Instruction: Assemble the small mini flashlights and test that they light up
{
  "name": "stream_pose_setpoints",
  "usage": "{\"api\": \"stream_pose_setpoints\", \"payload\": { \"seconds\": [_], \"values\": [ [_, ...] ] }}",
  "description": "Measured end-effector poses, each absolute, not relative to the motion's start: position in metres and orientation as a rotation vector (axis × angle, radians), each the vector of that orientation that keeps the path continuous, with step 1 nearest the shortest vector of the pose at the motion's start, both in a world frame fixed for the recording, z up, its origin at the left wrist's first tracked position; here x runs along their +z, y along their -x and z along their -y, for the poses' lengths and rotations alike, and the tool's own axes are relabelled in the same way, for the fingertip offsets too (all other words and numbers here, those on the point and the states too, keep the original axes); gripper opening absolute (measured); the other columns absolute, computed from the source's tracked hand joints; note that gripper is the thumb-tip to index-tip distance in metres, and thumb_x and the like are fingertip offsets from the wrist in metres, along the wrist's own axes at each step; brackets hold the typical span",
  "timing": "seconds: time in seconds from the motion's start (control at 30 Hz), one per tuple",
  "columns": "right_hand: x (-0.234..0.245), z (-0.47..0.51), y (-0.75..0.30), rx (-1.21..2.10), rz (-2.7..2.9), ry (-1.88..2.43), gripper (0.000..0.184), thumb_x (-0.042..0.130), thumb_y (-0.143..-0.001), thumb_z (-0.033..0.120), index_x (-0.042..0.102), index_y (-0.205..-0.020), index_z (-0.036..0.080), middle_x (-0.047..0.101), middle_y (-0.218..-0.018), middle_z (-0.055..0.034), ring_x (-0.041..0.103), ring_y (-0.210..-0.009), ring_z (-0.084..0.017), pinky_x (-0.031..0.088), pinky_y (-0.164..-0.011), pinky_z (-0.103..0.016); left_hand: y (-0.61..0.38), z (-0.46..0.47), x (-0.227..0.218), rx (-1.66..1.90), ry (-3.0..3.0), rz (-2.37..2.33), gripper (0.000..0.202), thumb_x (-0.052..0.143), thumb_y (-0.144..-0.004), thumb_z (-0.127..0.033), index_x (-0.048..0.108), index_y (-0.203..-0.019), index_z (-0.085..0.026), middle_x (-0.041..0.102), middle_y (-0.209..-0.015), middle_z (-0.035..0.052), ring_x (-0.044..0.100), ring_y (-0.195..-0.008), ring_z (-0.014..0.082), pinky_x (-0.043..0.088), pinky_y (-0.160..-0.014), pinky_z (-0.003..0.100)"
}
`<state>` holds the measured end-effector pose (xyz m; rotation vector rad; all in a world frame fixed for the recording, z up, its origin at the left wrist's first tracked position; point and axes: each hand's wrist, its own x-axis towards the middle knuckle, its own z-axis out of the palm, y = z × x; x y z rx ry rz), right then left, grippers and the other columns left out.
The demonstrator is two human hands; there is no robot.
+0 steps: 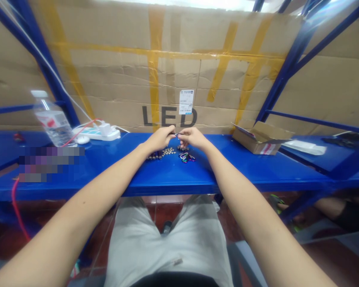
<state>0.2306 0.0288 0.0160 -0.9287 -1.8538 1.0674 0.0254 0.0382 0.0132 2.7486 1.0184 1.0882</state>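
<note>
My left hand (162,137) and my right hand (192,138) meet above the blue table, fingertips pinched together. Between them is a small dark metal piece (176,135), too small to name. Under my right hand lie several colourful carabiners (186,158) in a little heap. Small silvery metal rings (168,151) are scattered on the table between the hands. A row of dark cylinders with metal ends (154,155) lies below my left hand, which partly hides it.
To the left stand a water bottle (54,121) and a white power strip (100,133) with a red cable. An open cardboard box (259,137) sits at the right beside a white packet (306,147). A large cardboard sheet (119,87) backs the blue table (170,175). Another person's leg (329,209) shows at lower right.
</note>
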Motion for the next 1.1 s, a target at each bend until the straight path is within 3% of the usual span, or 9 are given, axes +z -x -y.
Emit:
{"api": "stream_pose_setpoints", "payload": {
  "seconds": [0.43, 0.6, 0.73, 0.87, 1.1],
  "values": [
    [0.014, -0.027, -0.226, 0.822, 1.959, 0.965, 0.014, 0.065, -0.085, 0.012, 0.063, -0.071, 0.014, 0.059, -0.051, 0.0016, 0.06, -0.046, -0.012, 0.048, -0.045, -0.021, -0.031, -0.038, 0.002, 1.095, -2.464, -1.048, 0.014, 0.052, -0.09, -0.02, 0.045, -0.078, -0.02, 0.055, -0.07, -0.0014, 0.049, -0.067, 0.015, 0.036, -0.065, 0.029],
    [0.014, -0.028, -0.225, 0.762, 1.929, 0.949, 0.008, 0.068, -0.082, 0.018, 0.067, -0.075, 0.014, 0.06, -0.054, 0.0011, 0.06, -0.049, -0.012, 0.045, -0.045, -0.021, -0.035, -0.039, 0.005, 1.065, -2.186, -1.026, 0.017, 0.052, -0.093, -0.024, 0.047, -0.078, -0.02, 0.053, -0.064, -0.0025, 0.045, -0.056, 0.012, 0.034, -0.057, 0.026],
    [0.013, -0.031, -0.224, 0.639, 1.903, 0.943, 0.007, 0.065, -0.081, 0.018, 0.071, -0.082, 0.015, 0.062, -0.056, 0.0004, 0.058, -0.05, -0.013, 0.045, -0.046, -0.023, -0.036, -0.031, 0.013, 0.927, -1.81, -1.01, 0.02, 0.053, -0.096, -0.031, 0.046, -0.081, -0.021, 0.047, -0.061, -0.0044, 0.033, -0.043, 0.0069, 0.023, -0.046, 0.022],
    [0.01, -0.034, -0.223, 0.585, 1.897, 0.935, 0.012, 0.065, -0.081, 0.023, 0.073, -0.084, 0.016, 0.063, -0.059, -0.0009, 0.058, -0.053, -0.014, 0.046, -0.051, -0.025, -0.036, -0.023, 0.018, 0.853, -1.596, -0.946, 0.018, 0.056, -0.095, -0.031, 0.048, -0.083, -0.021, 0.042, -0.06, -0.0047, 0.026, -0.041, 0.0045, 0.014, -0.043, 0.02],
    [0.011, -0.033, -0.222, 0.525, 1.866, 0.883, 0.013, 0.063, -0.079, 0.025, 0.074, -0.082, 0.018, 0.064, -0.062, -0.0014, 0.062, -0.063, -0.016, 0.048, -0.06, -0.027, -0.036, -0.02, 0.022, 0.773, -1.424, -0.848, 0.02, 0.056, -0.092, -0.027, 0.052, -0.076, -0.018, 0.032, -0.057, -0.0054, 0.017, -0.04, 0.0038, 0.012, -0.041, 0.019]
  ]
}}
